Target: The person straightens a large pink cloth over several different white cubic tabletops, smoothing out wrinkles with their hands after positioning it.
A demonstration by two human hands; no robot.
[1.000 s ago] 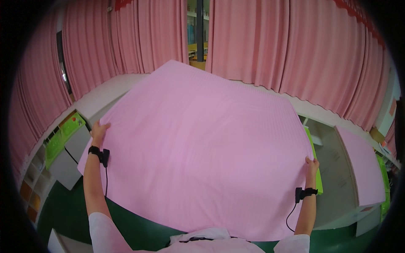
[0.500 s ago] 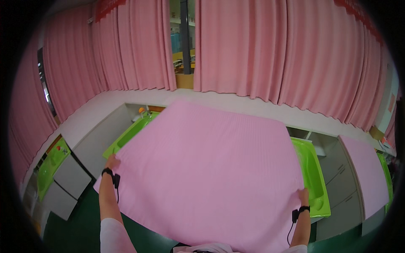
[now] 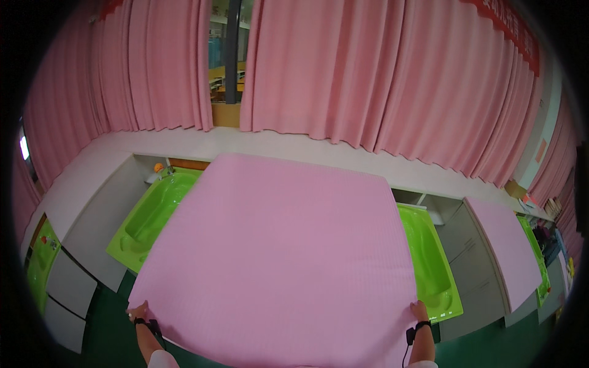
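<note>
A wide pink ribbed sheet (image 3: 282, 245) lies spread over the surface between two green tubs, its far part flat and its near edge sagging a little. At the near left corner my left hand (image 3: 138, 310) is closed on the sheet's edge. My right hand (image 3: 419, 310) grips the opposite side edge, close to the near end of the right green tub (image 3: 429, 264). Dark straps with small black boxes sit on both wrists. The sheet hides whatever it lies on.
Left of the sheet is another green tub (image 3: 147, 214) with a tap and an orange ball-like thing (image 3: 159, 167). A pale ledge (image 3: 294, 147) runs behind, under pink curtains (image 3: 313, 67). Grey cabinets (image 3: 472, 257) and a second pink-topped surface (image 3: 506, 251) stand on the right.
Both hands have come down and nearer to me, the left one more, still holding the sheet. The sheet now lies lower and flatter, showing more of the left tub. The view has shifted right.
</note>
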